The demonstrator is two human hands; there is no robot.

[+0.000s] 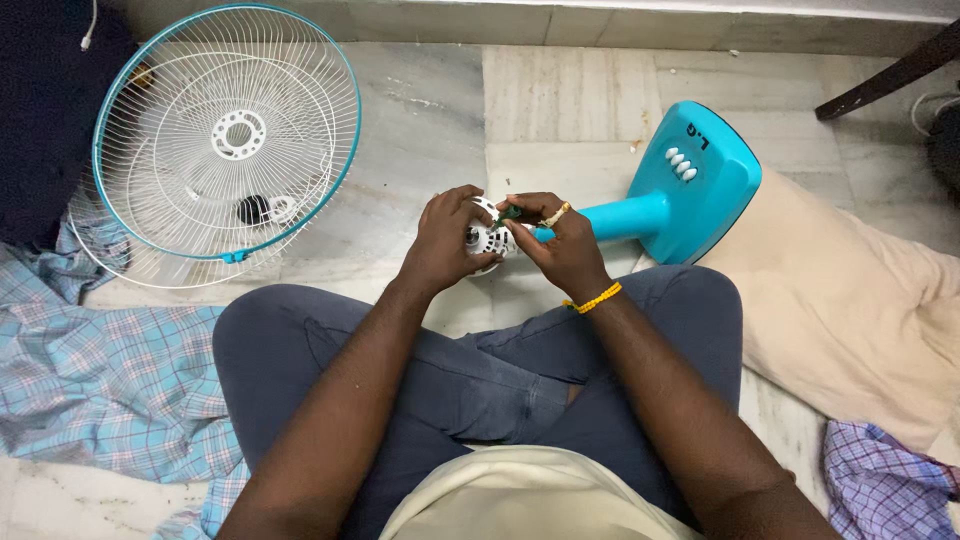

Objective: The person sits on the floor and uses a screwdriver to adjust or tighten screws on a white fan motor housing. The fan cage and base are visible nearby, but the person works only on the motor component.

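A pale marble floor (440, 110) with grey veins fills the view, and a person sits cross-legged on it in dark blue trousers (480, 370), with the hem of a cream shirt (520, 495) at 6 o'clock. A checked blue cloth (100, 370) lies on the floor at 8 o'clock, and a checked purple cloth (885, 485) at 4 o'clock, beside a beige cushion (850, 300) that spreads toward 3 o'clock. Just past the knees, near the centre, both hands meet on a small white fan motor housing (488, 240) with dark vent slots. The left hand (445, 242) is curled round its left side, gripping it. The right hand (560, 245), with a yellow bead band (592, 298) at the wrist, pinches a slim green-handled tool (512, 213) whose tip rests against the top of the housing. Behind the right hand a turquoise fan stem (620, 215) runs toward 2 o'clock to the turquoise fan base (700, 185), tipped on its side, with a row of white buttons (680, 163) on it. At 10 o'clock white wire fan guards (225, 135) with a turquoise rim lie stacked on the floor, well apart from the hands, next to a dark bundle (45, 110). A dark furniture leg (890, 75) slants in at 1 o'clock.
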